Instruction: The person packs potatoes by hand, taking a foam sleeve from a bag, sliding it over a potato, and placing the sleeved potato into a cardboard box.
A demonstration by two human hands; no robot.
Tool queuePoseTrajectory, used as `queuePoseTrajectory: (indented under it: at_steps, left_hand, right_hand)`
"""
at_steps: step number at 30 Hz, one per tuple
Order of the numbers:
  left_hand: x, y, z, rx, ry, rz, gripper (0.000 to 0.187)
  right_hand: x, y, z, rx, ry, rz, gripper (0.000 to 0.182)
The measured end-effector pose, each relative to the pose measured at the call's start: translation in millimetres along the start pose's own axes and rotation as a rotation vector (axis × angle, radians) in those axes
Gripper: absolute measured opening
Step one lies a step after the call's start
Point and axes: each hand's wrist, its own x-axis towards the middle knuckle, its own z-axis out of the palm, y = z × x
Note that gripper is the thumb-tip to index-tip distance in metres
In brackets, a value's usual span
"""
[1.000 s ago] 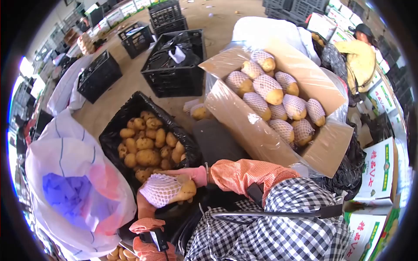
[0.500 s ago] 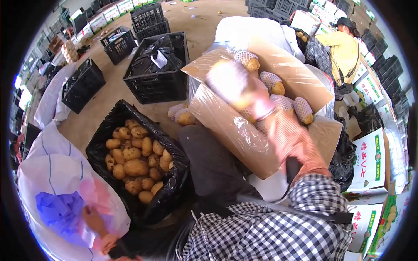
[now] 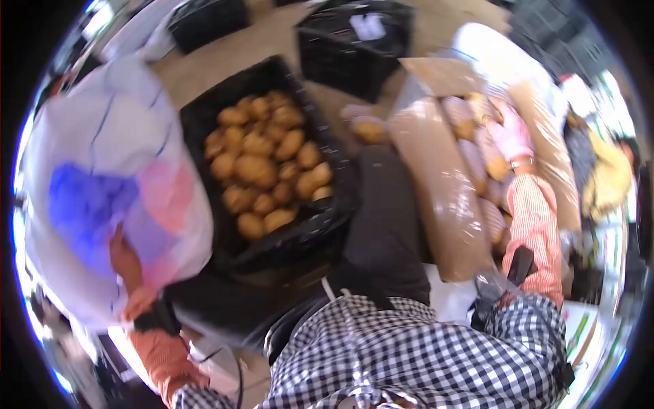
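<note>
My left hand (image 3: 127, 260), bare, reaches into an open white sack (image 3: 82, 116). Its fingers are drawn together among thin blue-purple pieces (image 3: 85, 208) and pink ones (image 3: 167, 191); what they pinch is too blurred to make out. Inside a cardboard box (image 3: 439, 184) lined with clear film is my right hand (image 3: 512, 134) in a pink glove. Its fingers curl over a potato (image 3: 481, 108) in a foam net at the far end. More netted potatoes (image 3: 471, 160) lie in rows beneath and beside that hand.
Between my left arm and my leg stands a crate lined with black plastic (image 3: 323, 153), holding loose potatoes (image 3: 255, 170). A netted potato (image 3: 368, 129) lies on the floor by the box. Further off are a black crate (image 3: 354, 51) and a person in a yellow top (image 3: 606, 174).
My view has swung to the right and down. My right hand has brought its netted potato down into the far end of the box. My left hand stays in the sack.
</note>
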Motion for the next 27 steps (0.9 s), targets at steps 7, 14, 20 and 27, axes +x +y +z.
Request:
queuePoseTrajectory:
  at_steps: [7,14,20,27]
  left_hand:
    - [-14.9,56.5,-24.4,-0.147,-0.300,-0.150,0.044]
    - [-32.3,104.5,-62.0,-0.461,-0.226,-0.447,0.060]
    - [-45.2,146.1,-30.6,-1.013,0.142,-0.504,0.053]
    - [14.0,229.9,13.8,-0.680,0.329,-0.212,0.050]
  right_hand:
    - [-23.2,-275.9,128.5,0.252,-0.674,-0.615,0.052]
    - [-55.0,-401.9,263.9,0.257,-0.715,-0.084,0.103]
    - [-38.1,-379.8,282.3,0.776,-0.796,0.024,0.091]
    - [-66.1,-364.6,193.3,2.398,-1.368,0.790,0.054]
